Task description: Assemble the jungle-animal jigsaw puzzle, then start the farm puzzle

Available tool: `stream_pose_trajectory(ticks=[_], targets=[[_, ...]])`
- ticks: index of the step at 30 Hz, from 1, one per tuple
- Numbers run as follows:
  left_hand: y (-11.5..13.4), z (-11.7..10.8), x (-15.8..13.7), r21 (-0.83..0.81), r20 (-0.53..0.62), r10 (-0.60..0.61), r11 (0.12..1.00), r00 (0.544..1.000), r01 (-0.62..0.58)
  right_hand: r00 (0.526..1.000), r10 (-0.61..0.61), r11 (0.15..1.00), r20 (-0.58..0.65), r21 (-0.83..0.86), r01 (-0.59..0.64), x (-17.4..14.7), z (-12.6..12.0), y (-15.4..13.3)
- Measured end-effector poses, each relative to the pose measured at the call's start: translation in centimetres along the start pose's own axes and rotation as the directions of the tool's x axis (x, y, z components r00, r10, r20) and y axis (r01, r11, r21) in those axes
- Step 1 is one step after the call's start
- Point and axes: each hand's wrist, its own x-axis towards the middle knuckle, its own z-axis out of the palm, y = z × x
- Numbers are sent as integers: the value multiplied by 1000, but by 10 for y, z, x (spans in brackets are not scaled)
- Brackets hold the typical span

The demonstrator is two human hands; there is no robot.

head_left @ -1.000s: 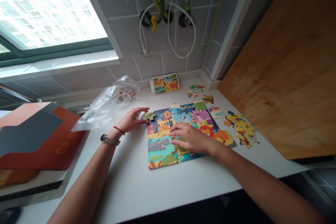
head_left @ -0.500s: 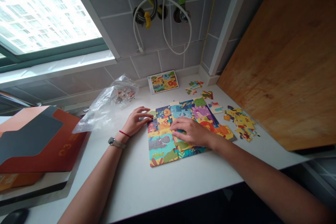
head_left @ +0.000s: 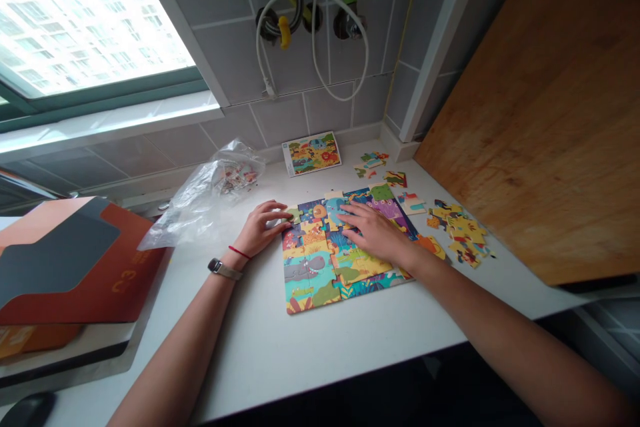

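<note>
A partly assembled jigsaw puzzle (head_left: 307, 270) with bright animal pictures lies flat on the white counter. My left hand (head_left: 261, 225) rests at its upper left corner, thumb and fingers apart, fingertips touching the green corner piece (head_left: 293, 215). Over the middle of the puzzle is my right hand (head_left: 376, 232), palm down with fingers stretched out. Its fingertips are at a blue elephant piece (head_left: 334, 211), which sits at the upper part of the picture. The palm and wrist hide part of the puzzle's right side.
Loose puzzle pieces (head_left: 463, 230) lie to the right, with more pieces (head_left: 373, 163) behind. A small picture card (head_left: 313, 153) leans near the wall. A clear plastic bag (head_left: 187, 213) holding pieces is at left, beside an orange-and-grey box (head_left: 130, 273). A wooden panel (head_left: 525, 127) stands at right.
My right hand has shifted up and slightly right across the puzzle, its fingers now more spread and at the elephant piece. My left hand has stayed at the corner.
</note>
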Motion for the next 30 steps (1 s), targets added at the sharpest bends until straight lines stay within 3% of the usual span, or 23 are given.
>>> stream_pose_trajectory(ticks=[6, 14, 30], targets=[[3, -1, 0, -9, -10, 16, 1000, 1000, -16, 999, -29, 1000, 25, -1, 29, 4, -6, 2], [12, -6, -2, -68, -2, -103, 992, 995, 103, 998, -52, 996, 21, 70, 50, 4, -9, 4], [14, -3, -3, 15, -10, -67, 998, 998, 67, 1000, -26, 992, -17, 119, 28, 5, -13, -5]])
